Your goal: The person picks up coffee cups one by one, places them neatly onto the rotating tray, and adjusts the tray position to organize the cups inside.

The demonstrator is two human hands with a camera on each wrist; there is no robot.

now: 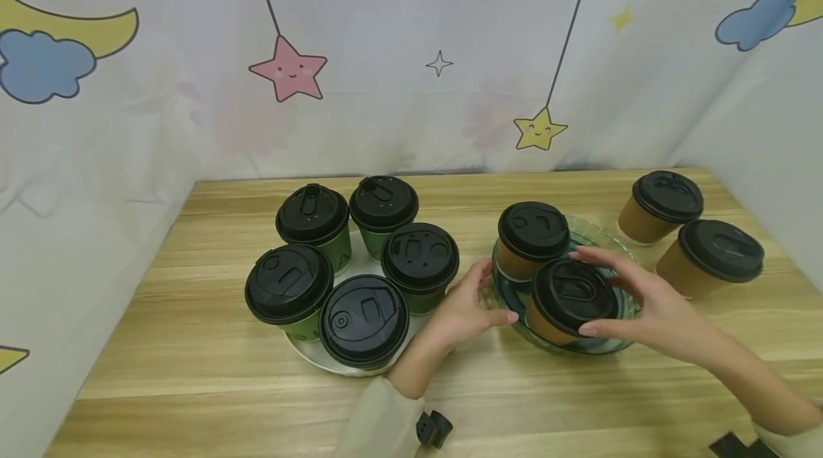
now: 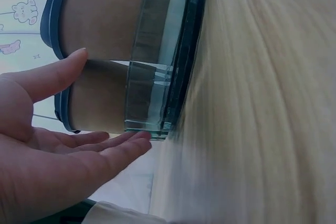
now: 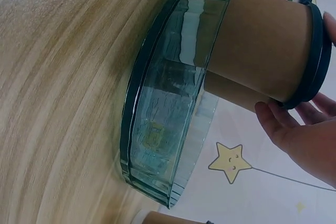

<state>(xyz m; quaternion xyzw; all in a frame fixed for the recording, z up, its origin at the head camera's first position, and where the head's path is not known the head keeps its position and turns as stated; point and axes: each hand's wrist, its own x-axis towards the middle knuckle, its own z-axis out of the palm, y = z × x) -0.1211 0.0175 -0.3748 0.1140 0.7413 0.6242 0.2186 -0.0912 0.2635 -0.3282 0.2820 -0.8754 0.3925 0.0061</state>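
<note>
A clear glass plate (image 1: 581, 349) holds two brown paper cups with black lids. My right hand (image 1: 581, 292) grips the near brown cup (image 1: 545, 326) by its lid, index finger at the far rim and thumb at the near rim. In the right wrist view the thumb (image 3: 278, 124) presses the cup (image 3: 257, 51) just below the lid. The far brown cup (image 1: 532, 233) stands behind it. My left hand (image 1: 498, 294) is open, its straight fingers (image 2: 126, 145) lying against the plate's left rim (image 2: 157, 77).
To the left, a white plate (image 1: 308, 356) carries several green cups (image 1: 363, 319) with black lids. Two more brown cups (image 1: 665, 204) (image 1: 714, 254) stand on the wooden table at the far right. A printed curtain closes off the back and sides.
</note>
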